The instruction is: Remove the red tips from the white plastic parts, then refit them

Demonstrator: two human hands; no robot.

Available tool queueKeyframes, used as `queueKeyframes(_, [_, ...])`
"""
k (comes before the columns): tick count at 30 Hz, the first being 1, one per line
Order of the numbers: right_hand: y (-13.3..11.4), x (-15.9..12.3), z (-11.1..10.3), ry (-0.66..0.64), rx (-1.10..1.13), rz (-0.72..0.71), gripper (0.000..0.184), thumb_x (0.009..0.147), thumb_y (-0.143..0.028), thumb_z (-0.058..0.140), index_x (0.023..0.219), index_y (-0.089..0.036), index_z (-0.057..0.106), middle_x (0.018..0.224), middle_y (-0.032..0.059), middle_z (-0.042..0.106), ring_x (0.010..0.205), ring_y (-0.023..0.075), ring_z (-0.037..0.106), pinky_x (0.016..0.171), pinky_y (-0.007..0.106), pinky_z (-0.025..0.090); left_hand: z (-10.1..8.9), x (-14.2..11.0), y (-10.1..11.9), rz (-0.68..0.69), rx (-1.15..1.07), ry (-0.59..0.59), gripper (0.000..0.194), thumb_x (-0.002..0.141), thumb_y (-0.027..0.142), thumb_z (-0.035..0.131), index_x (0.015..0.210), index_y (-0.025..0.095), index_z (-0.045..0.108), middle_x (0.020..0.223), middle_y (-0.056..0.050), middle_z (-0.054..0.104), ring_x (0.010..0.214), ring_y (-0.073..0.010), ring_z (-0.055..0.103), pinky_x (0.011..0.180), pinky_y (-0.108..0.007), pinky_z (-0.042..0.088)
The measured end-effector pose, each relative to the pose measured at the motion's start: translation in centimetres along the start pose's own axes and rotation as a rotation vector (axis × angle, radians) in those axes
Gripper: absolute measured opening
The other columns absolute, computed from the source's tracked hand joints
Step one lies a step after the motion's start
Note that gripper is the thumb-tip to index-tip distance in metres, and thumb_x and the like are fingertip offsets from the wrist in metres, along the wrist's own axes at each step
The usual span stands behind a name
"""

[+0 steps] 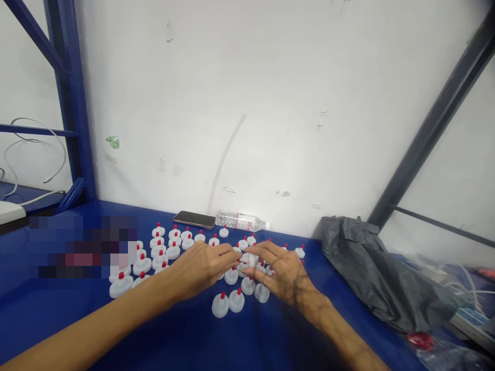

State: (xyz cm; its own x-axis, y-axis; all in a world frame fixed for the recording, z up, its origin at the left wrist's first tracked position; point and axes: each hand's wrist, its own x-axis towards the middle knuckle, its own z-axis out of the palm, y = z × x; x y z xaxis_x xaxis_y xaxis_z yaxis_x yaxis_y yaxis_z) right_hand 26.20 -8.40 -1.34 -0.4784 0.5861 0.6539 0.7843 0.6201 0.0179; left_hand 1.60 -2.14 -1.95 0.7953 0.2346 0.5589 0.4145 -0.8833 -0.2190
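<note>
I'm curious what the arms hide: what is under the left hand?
Around the left hand, white red-tipped pieces stand on the blue table. What lies beneath the hand is covered, so I can't tell whether more pieces are there.

1. Here's the white wall (270,77), filling the backdrop — scuffed, streaked, a green patch (112,142) out left!
2. Up goes a blue metal post (79,103) at left, diagonal brace (36,36) joining it.
3. Over right, a dark post (435,123) slants — thin crossbar (421,216) beside it.
4. Below, a blue tabletop (185,335) catches soft light.
</note>
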Motion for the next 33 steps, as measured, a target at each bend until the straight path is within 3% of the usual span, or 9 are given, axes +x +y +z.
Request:
queueKeyframes(7, [-0.5, -0.2, 0.3, 0.009, 0.071, 0.036, 0.041, 0.101, -0.05, 0.059, 0.134, -0.026, 0.065, 0.117, 0.0083, 0.076, 0.101, 0.0219, 0.075, 0.09, 0.034, 0.061, 0.1, 0.3, 0.5, -0.051, 0.043, -0.012, 0.038, 0.112, 0.031, 0.03, 0.102, 0.019, 0.065, 0.085, -0.002, 0.07, 0.063, -0.0144, 0.062, 0.05, -0.029, 0.028])
queueKeyframes(17, [-2.0, -0.1, 0.3, 0.141, 0.193, -0.019, 0.04, 0.101, -0.042, 0.062, 0.139, -0.029, 0.061, 0.109, 0.0058, 0.074, 0.092, 0.0202, 0.073, 0.083, 0.032, 0.063, 0.0, 0.2, 1.2, -0.09, -0.256, 0.042, 0.038, 0.111, 0.025, 0.027, 0.084, 0.019, 0.053, 0.073, 0.0, 0.058, 0.057, -0.0128, 0.05, 0.053, -0.029, 0.034])
queueKeyframes(26, [-2.2, -0.5, 0.2, 0.083, 0.143, -0.028, 0.045, 0.102, -0.037, 0.062, 0.146, -0.031, 0.054, 0.116, 0.0059, 0.073, 0.097, 0.0217, 0.073, 0.086, 0.034, 0.063, -0.7, 0.5, 1.7, -0.119, -0.427, 0.055, 0.039, 0.108, 0.025, 0.026, 0.08, 0.019, 0.053, 0.073, -0.001, 0.061, 0.063, -0.014, 0.054, 0.061, -0.027, 0.044])
queueKeyframes(33, [-1.0, 1.0, -1.5, -0.016, -0.1, -0.092, 0.032, 0.104, -0.027, 0.054, 0.135, -0.029, 0.062, 0.12, 0.0085, 0.07, 0.105, 0.0247, 0.069, 0.092, 0.043, 0.057, -3.1, 1.5, -0.1, -0.144, -0.214, -0.134, 0.037, 0.108, 0.029, 0.039, 0.083, 0.019, 0.064, 0.077, -0.002, 0.069, 0.067, -0.0154, 0.063, 0.061, -0.027, 0.041])
